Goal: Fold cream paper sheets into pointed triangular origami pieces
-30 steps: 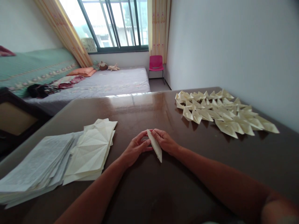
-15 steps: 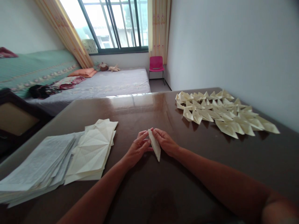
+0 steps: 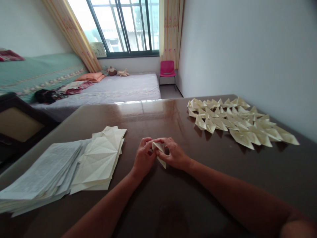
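A small folded piece of cream paper (image 3: pixel 162 162) is pinched between both hands above the middle of the brown table (image 3: pixel 158 205). My left hand (image 3: pixel 145 154) grips its left side, thumb and fingers closed near the upper end. From the right, my right hand (image 3: pixel 173 154) holds the same folded paper, its thumb across the front and fingers over the top. The lower pointed end sticks out below the hands, and the fingers cover much of the rest.
Creased cream sheets (image 3: pixel 99 158) lie in a pile at the left, beside a stack of printed paper (image 3: pixel 47 172). Several rows of folded paper boats (image 3: pixel 230 119) stand at the back right near the white wall (image 3: pixel 247 49). Beyond the table are a bed (image 3: pixel 131 86) and a pink chair (image 3: pixel 167 68).
Both hands have changed their grip on the folded paper. My right fingers now reach over its top, and less of the paper shows. The whole view has shifted slightly.
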Demonstrator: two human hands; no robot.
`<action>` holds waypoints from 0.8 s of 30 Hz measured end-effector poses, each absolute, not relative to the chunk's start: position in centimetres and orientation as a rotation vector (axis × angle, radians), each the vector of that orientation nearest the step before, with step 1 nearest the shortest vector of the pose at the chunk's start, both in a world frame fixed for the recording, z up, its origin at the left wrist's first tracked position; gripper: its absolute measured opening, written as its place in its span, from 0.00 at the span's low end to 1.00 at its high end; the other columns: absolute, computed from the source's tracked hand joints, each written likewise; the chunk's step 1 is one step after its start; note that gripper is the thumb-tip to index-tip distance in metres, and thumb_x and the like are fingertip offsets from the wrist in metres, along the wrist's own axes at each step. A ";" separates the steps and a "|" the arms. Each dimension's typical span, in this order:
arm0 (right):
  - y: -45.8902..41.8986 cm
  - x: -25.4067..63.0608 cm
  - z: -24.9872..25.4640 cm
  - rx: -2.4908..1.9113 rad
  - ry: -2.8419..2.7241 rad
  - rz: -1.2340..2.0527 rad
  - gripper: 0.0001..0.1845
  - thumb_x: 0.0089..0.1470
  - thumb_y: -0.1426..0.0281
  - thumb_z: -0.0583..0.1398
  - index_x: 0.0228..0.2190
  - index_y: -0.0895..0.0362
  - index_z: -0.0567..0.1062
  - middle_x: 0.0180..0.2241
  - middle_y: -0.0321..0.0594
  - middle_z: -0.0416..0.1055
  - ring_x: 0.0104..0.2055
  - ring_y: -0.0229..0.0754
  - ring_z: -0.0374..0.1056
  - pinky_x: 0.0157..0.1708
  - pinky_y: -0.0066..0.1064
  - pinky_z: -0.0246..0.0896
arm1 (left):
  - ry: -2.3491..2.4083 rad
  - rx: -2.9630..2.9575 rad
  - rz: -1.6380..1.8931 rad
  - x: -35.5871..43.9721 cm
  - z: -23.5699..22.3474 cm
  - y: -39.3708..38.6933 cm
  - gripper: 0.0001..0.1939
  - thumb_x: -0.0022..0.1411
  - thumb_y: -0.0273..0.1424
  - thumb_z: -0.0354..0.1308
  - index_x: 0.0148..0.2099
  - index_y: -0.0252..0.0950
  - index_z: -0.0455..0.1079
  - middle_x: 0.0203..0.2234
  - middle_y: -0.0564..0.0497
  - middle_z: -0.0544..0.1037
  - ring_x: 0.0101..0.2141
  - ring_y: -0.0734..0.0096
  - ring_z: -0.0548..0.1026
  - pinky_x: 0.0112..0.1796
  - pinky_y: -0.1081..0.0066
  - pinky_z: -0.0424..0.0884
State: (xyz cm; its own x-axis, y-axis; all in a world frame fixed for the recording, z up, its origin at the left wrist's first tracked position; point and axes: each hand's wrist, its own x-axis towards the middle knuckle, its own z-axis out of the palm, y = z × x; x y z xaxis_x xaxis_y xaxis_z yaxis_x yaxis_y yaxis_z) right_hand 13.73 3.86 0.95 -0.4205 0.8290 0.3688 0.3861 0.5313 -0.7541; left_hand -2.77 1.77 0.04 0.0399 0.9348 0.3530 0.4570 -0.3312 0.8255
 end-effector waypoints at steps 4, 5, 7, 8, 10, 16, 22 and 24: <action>4.1 13.9 0.7 -0.942 -2.126 0.706 0.14 0.52 0.77 0.57 0.41 0.55 0.74 0.41 0.41 0.74 0.43 0.42 0.65 0.48 0.36 0.58 | 1.420 1.983 1.201 -2.5 -0.2 1.7 0.17 0.61 0.30 0.54 0.52 0.42 0.70 0.44 0.49 0.65 0.34 0.75 0.70 0.33 0.76 0.72; 4.2 13.9 0.7 -0.923 -2.141 0.703 0.12 0.53 0.78 0.56 0.39 0.55 0.74 0.41 0.41 0.75 0.43 0.42 0.66 0.48 0.35 0.58 | 1.421 1.991 1.185 -2.4 -0.3 1.7 0.19 0.61 0.29 0.53 0.54 0.42 0.67 0.44 0.49 0.65 0.34 0.76 0.70 0.33 0.76 0.72; 4.5 14.0 0.6 -0.893 -2.148 0.711 0.12 0.56 0.78 0.53 0.37 0.55 0.75 0.40 0.40 0.75 0.43 0.42 0.66 0.48 0.36 0.57 | 1.426 1.974 1.164 -2.2 -0.5 1.8 0.21 0.60 0.26 0.53 0.56 0.41 0.64 0.44 0.49 0.66 0.34 0.76 0.70 0.32 0.75 0.72; 4.6 14.1 0.5 -0.892 -2.135 0.720 0.13 0.56 0.78 0.53 0.38 0.55 0.75 0.41 0.40 0.75 0.44 0.41 0.66 0.48 0.35 0.58 | 1.432 1.957 1.165 -2.2 -0.6 1.9 0.20 0.59 0.25 0.53 0.54 0.40 0.63 0.43 0.49 0.66 0.34 0.75 0.70 0.32 0.75 0.72; 5.1 14.3 0.2 -0.919 -2.083 0.741 0.15 0.54 0.79 0.54 0.41 0.55 0.73 0.42 0.41 0.73 0.43 0.41 0.66 0.46 0.34 0.59 | 1.451 1.931 1.184 -2.3 -0.8 2.3 0.16 0.57 0.23 0.52 0.49 0.38 0.64 0.39 0.50 0.66 0.33 0.75 0.70 0.31 0.76 0.71; 6.8 15.8 -0.8 -0.988 -2.089 0.636 0.14 0.46 0.82 0.54 0.34 0.56 0.70 0.35 0.38 0.68 0.39 0.40 0.63 0.41 0.31 0.59 | 1.405 2.092 1.054 -3.2 -0.8 3.1 0.11 0.53 0.19 0.49 0.35 0.37 0.67 0.35 0.51 0.70 0.37 0.70 0.69 0.36 0.72 0.70; 7.7 17.2 -0.4 -1.053 -2.324 0.585 0.11 0.47 0.80 0.57 0.30 0.54 0.75 0.35 0.38 0.70 0.42 0.41 0.63 0.44 0.32 0.58 | 1.321 2.364 0.857 -4.3 -0.6 2.9 0.11 0.57 0.22 0.52 0.37 0.40 0.73 0.38 0.50 0.76 0.41 0.65 0.69 0.45 0.64 0.68; 7.7 17.3 -0.1 -1.052 -2.371 0.557 0.11 0.48 0.79 0.57 0.30 0.54 0.76 0.36 0.37 0.71 0.42 0.41 0.64 0.44 0.31 0.58 | 1.280 2.419 0.783 -4.5 -0.3 2.7 0.13 0.57 0.21 0.51 0.38 0.40 0.74 0.38 0.50 0.76 0.42 0.65 0.69 0.45 0.64 0.68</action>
State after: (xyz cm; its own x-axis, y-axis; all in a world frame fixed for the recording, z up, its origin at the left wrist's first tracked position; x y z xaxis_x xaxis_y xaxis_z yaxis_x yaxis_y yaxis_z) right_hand 17.33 7.66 -0.14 -0.5866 0.7660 0.2629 0.5690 0.6208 -0.5393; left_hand -4.54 2.74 -0.31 0.4566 0.8276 0.3265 0.6677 -0.5613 0.4889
